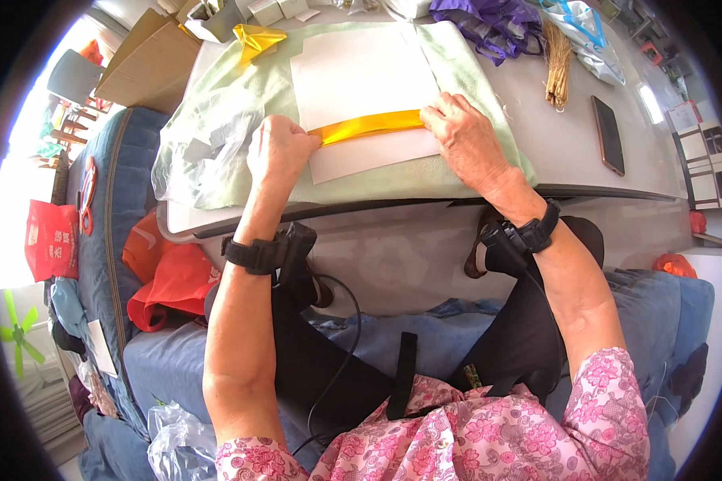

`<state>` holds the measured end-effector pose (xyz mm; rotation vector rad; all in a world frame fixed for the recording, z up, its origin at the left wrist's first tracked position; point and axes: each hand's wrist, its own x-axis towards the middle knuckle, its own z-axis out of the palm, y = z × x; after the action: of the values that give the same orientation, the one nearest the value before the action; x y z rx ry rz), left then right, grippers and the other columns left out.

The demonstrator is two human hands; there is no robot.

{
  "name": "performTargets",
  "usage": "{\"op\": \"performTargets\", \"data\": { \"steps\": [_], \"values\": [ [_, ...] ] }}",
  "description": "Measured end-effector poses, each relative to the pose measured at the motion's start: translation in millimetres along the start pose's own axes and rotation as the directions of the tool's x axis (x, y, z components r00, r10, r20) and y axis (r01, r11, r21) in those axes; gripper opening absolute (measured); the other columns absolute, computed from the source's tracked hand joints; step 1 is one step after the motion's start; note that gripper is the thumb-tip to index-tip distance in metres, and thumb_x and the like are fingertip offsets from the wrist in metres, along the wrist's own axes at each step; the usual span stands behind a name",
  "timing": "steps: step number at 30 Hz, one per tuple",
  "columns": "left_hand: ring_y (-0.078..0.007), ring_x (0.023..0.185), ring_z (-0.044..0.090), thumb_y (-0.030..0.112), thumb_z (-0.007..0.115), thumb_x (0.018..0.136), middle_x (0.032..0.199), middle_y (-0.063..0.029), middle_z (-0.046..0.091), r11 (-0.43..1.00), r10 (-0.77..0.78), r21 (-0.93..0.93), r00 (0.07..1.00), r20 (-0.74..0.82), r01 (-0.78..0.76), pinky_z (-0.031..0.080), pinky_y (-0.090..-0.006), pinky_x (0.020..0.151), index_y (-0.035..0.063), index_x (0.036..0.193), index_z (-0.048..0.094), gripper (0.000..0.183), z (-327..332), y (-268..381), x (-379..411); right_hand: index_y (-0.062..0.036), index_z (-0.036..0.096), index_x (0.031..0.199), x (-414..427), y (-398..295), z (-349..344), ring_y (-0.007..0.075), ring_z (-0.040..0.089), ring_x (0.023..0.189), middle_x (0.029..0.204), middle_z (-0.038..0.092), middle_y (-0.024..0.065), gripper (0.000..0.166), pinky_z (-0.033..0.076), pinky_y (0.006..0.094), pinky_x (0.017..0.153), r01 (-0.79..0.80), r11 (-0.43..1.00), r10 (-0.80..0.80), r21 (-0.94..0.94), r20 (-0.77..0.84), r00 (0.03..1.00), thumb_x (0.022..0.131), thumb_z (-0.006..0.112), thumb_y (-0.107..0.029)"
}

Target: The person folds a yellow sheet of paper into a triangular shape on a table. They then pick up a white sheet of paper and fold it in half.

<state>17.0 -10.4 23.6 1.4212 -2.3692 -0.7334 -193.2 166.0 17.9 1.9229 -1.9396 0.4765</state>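
A flat strip of shiny gold foil paper stretches between my two hands, above or on a white sheet. My left hand pinches the strip's left end, the fingertips curled under. At the other end, my right hand holds the strip between thumb and fingers. Under the white sheet lies a pale green towel on the table. Beyond my left hand, a folded gold foil piece rests near the towel's far left corner. Beside the left hand is a clear plastic bag with something grey inside.
On the table's right are a smartphone, a bundle of straw stalks and a purple bag. A cardboard box stands at the far left. Red-handled scissors lie on the blue sofa's arm. A cable hangs from my left wrist strap.
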Motion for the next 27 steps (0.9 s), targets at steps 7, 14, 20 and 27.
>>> {"op": "performTargets", "data": {
  "steps": [7, 14, 20, 27],
  "values": [
    [-0.0318, 0.074, 0.069, 0.023, 0.078, 0.068, 0.074, -0.0170, 0.070, 1.000, -0.004, -0.004, 1.000, 0.002, 0.004, 0.054, -0.0400, 0.072, 0.0037, 0.071, 0.073, 0.020, 0, 0, -1, 0.0001, 0.061, 0.089, -5, -8, 1, 0.0289, 0.062, 0.093, 0.096, 0.059, 0.0152, 0.011, 0.054, 0.0375, 0.079, -0.035, 0.999, 0.036, -0.017, 0.040, 0.999, 0.081, 0.064, -0.007],
    [-0.0307, 0.074, 0.069, 0.023, 0.079, 0.068, 0.074, -0.0158, 0.070, 1.000, -0.008, 0.008, 1.000, 0.003, 0.008, 0.054, -0.0395, 0.072, 0.0040, 0.071, 0.073, 0.020, 0, -1, 0, 0.0056, 0.064, 0.103, -8, -26, 1, 0.0301, 0.058, 0.096, 0.101, 0.058, 0.0182, 0.041, 0.050, 0.0377, 0.084, -0.054, 0.997, 0.054, -0.051, 0.003, 0.999, 0.093, 0.062, -0.034],
    [-0.0307, 0.072, 0.069, 0.021, 0.077, 0.067, 0.072, -0.0155, 0.070, 1.000, -0.018, -0.010, 1.000, 0.012, 0.018, 0.054, -0.0392, 0.071, 0.0043, 0.070, 0.073, 0.018, -2, 0, 0, 0.0156, 0.056, 0.116, -5, -36, -5, 0.0333, 0.049, 0.112, 0.114, 0.053, 0.0225, 0.053, 0.042, 0.0402, 0.100, -0.033, 0.996, 0.041, -0.078, 0.110, 0.993, 0.095, 0.060, -0.033],
    [-0.0308, 0.072, 0.070, 0.020, 0.076, 0.065, 0.072, -0.0160, 0.070, 1.000, -0.008, -0.015, 1.000, -0.008, 0.008, 0.055, -0.0390, 0.071, 0.0045, 0.069, 0.073, 0.017, 1, -3, 2, 0.0213, 0.058, 0.111, -9, -35, 8, 0.0370, 0.044, 0.114, 0.114, 0.055, 0.0266, 0.058, 0.040, 0.0415, 0.103, 0.032, 0.999, -0.030, -0.037, 0.035, 0.999, 0.097, 0.054, -0.035]
  ]
}}
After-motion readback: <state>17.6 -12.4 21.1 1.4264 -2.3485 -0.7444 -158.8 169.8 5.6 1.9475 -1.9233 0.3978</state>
